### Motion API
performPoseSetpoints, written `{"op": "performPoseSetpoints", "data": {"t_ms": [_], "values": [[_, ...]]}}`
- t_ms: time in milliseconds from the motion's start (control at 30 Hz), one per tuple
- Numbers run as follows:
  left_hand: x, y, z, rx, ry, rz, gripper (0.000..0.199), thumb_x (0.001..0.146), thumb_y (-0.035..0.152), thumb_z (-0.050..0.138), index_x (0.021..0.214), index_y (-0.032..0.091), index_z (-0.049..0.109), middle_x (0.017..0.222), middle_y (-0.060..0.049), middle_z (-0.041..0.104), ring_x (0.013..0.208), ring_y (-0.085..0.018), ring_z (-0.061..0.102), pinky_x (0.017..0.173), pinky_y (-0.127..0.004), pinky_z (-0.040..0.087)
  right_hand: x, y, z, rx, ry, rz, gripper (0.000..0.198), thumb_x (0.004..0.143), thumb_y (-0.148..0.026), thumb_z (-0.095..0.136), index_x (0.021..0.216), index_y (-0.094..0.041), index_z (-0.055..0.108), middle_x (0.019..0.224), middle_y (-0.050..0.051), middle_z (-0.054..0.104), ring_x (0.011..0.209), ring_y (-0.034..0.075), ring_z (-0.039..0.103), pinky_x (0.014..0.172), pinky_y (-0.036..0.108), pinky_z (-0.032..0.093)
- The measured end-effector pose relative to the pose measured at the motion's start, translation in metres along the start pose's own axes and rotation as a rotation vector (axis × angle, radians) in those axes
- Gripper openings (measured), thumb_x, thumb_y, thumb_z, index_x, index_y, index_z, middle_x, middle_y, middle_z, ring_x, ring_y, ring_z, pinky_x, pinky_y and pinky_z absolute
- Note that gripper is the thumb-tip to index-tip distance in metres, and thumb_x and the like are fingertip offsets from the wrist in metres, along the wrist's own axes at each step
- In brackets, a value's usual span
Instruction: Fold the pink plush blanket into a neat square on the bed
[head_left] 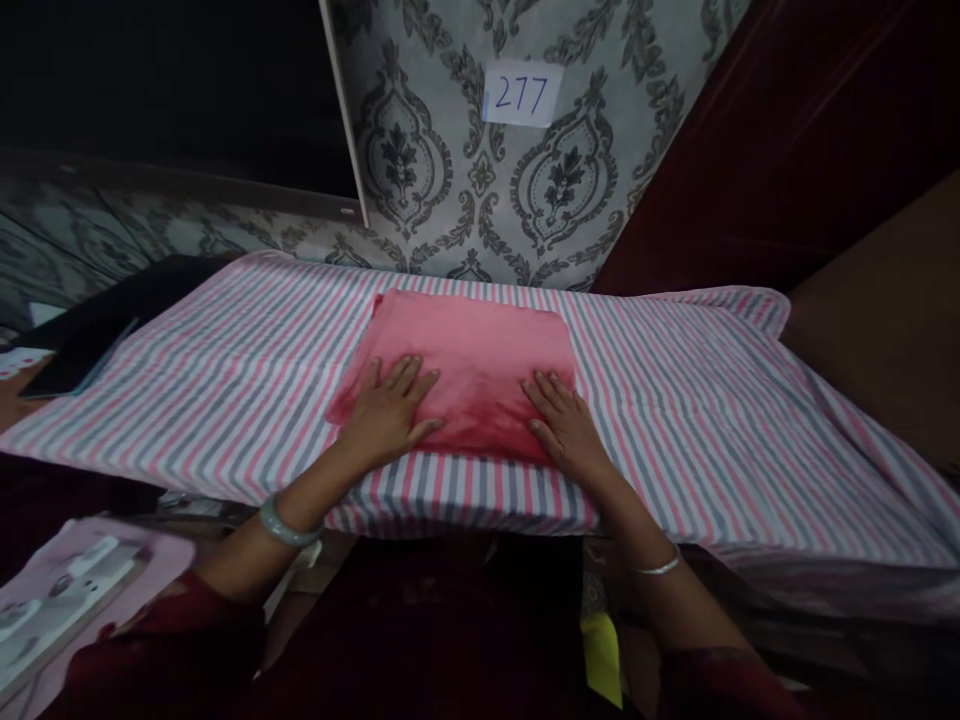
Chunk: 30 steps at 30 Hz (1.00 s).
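On pink cloth (472,335) near edges, 2 hands (385,412) (568,425)

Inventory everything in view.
folded cloth: 1, pink to red, under both hands
striped cloth: 1, white, pink, grey, beneath it
screen: 1, black, upper left
wallpaper: 1, grey, behind
paper reading 277: 1, white, on wallpaper
surfaces: 2, dark red, brown, right
flat item: 1, black, left
sheet: 1, pink, lower left
unidentified object: 1, white, on sheet
strip: 1, yellow, bottom
bangles: 2, pale green, silver, wrists
sleeves: 2, dark red, bottom
left hand: 1, on cloth's left
right hand: 1, on cloth's right
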<state>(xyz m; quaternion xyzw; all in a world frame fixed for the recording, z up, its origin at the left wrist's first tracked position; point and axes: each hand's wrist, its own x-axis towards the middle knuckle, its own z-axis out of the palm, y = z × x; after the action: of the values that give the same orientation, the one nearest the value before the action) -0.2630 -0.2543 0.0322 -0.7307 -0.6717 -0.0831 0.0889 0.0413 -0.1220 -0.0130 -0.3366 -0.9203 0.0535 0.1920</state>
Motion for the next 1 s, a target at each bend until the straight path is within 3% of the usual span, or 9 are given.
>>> {"op": "performPoseSetpoints", "data": {"t_ms": [133,200,267,400,533,767,1000], "values": [[-0.045,-0.038,-0.001,0.007,0.044,0.013,0.075,0.096,0.061,0.053,0.160,0.023,0.037,0.167,-0.018,0.032,0.155,-0.039,0.026,0.122,-0.070,0.015,-0.023,0.009,-0.003,0.095,0.048,-0.103,0.068,0.105,-0.055,0.040,0.165,-0.029,0.024,0.171,0.008,0.021,0.159,0.032,0.011,0.123,0.061,0.027],[-0.061,-0.055,0.000,-0.015,0.063,0.045,0.075,0.095,0.058,0.057,0.159,0.025,0.037,0.169,-0.018,0.028,0.156,-0.039,0.024,0.121,-0.066,0.023,-0.036,0.010,-0.005,0.098,0.079,-0.120,0.077,0.100,-0.058,0.052,0.165,-0.030,0.023,0.172,0.009,0.017,0.159,0.036,0.010,0.122,0.064,0.028],[-0.069,-0.066,0.002,-0.040,0.095,0.060,0.071,0.095,0.050,0.059,0.158,0.025,0.038,0.169,-0.018,0.027,0.156,-0.038,0.025,0.121,-0.060,0.030,-0.046,0.010,-0.008,0.087,0.111,-0.131,0.080,0.097,-0.051,0.060,0.165,-0.031,0.022,0.171,0.010,0.020,0.158,0.037,0.015,0.121,0.065,0.030],[-0.068,-0.075,0.002,-0.086,0.108,0.106,0.066,0.095,0.029,0.057,0.157,0.024,0.037,0.166,-0.018,0.034,0.153,-0.036,0.032,0.120,-0.056,0.037,-0.054,0.010,-0.011,0.056,0.143,-0.155,0.079,0.097,-0.022,0.054,0.166,-0.031,0.017,0.165,0.012,0.033,0.154,0.034,0.029,0.120,0.062,0.037],[-0.067,-0.078,0.005,-0.114,0.121,0.091,0.070,0.089,0.014,0.052,0.156,0.024,0.036,0.161,-0.019,0.040,0.148,-0.034,0.040,0.115,-0.054,0.045,-0.054,0.012,-0.008,0.010,0.148,-0.153,0.083,0.089,-0.007,0.046,0.165,-0.029,0.020,0.160,0.012,0.040,0.152,0.031,0.034,0.118,0.059,0.042],[-0.057,-0.078,-0.005,-0.165,0.253,0.072,0.061,0.087,0.021,0.052,0.148,0.022,0.048,0.149,-0.017,0.052,0.137,-0.033,0.052,0.109,-0.051,0.050,-0.038,0.008,-0.016,0.023,0.267,-0.052,0.068,0.081,-0.011,0.048,0.147,-0.024,0.048,0.137,0.011,0.062,0.131,0.030,0.057,0.110,0.053,0.051],[-0.046,-0.074,-0.033,-0.035,0.226,0.018,0.059,0.080,0.022,0.052,0.139,0.024,0.060,0.141,-0.013,0.063,0.123,-0.035,0.060,0.103,-0.054,0.046,-0.029,0.002,-0.034,0.011,0.390,-0.023,0.056,0.083,-0.018,0.050,0.139,-0.022,0.055,0.124,0.011,0.068,0.115,0.031,0.064,0.101,0.050,0.054]]}}
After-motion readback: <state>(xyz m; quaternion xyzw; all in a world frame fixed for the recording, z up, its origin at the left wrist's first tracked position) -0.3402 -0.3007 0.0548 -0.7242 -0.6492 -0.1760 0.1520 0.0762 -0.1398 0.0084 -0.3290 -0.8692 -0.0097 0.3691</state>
